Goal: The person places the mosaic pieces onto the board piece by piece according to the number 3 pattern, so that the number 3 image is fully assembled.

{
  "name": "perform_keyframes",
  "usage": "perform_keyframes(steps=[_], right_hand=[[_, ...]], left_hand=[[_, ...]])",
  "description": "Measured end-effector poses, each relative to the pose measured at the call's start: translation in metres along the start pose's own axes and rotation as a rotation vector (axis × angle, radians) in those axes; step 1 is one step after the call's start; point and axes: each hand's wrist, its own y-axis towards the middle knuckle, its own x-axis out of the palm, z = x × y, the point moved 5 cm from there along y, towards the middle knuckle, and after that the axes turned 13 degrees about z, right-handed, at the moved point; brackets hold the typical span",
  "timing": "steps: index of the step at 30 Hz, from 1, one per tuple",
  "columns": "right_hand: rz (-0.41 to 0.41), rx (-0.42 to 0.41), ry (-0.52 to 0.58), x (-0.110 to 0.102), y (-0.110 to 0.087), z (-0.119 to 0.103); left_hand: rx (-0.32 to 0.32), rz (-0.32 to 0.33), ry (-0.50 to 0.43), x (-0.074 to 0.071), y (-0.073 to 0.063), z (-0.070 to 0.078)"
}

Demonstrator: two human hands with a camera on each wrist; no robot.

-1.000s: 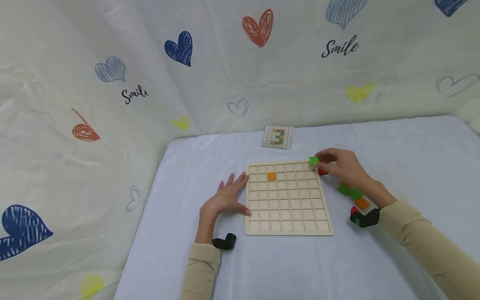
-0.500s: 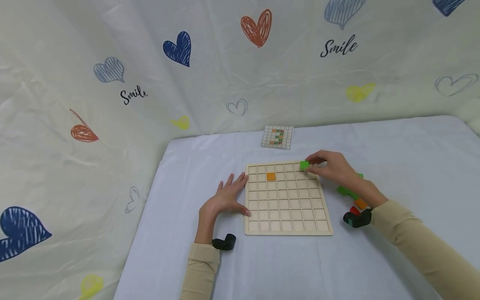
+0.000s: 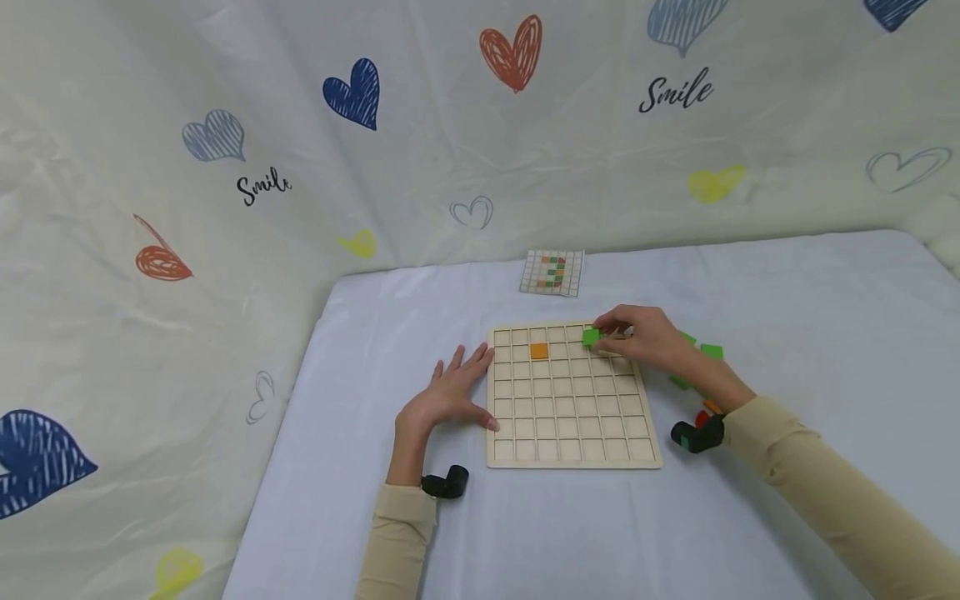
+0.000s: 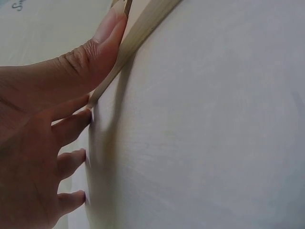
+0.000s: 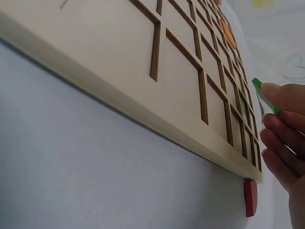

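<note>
Where a white cloth backdrop printed with hearts and the word "Smile" (image 3: 420, 50) is hung behind a white-covered table (image 3: 352, 367), two bare hands are seen at work from above. At the left, a forearm in a beige sleeve (image 3: 396, 533) is extended, with a small black device (image 3: 446, 483) worn at its wrist. The left hand (image 3: 444, 400) is laid with its fingers straight and spread; nothing is grasped by it, and the left edge of a square, pale wooden grid board (image 3: 567, 427) is touched by its thumb and fingertips. On the board, a flat orange square tile (image 3: 539, 351) is set in the second row from the top, third column. Just beyond the board, a small card (image 3: 535, 267) printed with a grid and orange, green and red shapes is placed. Further right, a flat bright-green square tile (image 3: 591, 337) is pinched between the thumb and fingers of the right hand (image 3: 643, 337); it is held tilted over the board's upper right part. Beside the board's right edge, a small red piece (image 5: 250, 198) is shown in the right wrist view. At the far right, loose green tiles (image 3: 712, 351) are partly hidden by the right forearm.
</note>
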Motion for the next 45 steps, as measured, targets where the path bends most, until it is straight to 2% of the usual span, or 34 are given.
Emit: perform_keyframes(steps=[9,16,25,33,45], right_hand=[[-0.036,0.015,0.010,0.015,0.006,-0.005],[-0.040,-0.035,0.045,0.022,0.009,-0.016],[-0.064,-0.076,0.083,0.031,0.011,-0.019],[-0.081,-0.107,0.048,0.034,0.013,-0.022],[-0.047,-0.173,0.020,0.043,0.017,-0.024]], left_hand=[[-0.001,0.000,0.014,-0.001,0.000,0.000],[0.000,-0.001,0.006,-0.001,0.001,-0.001],[0.004,-0.003,-0.007,0.001,0.001,0.000],[0.010,-0.001,0.006,0.002,0.002,-0.001],[0.013,-0.003,0.007,0.001,0.001,-0.002]])
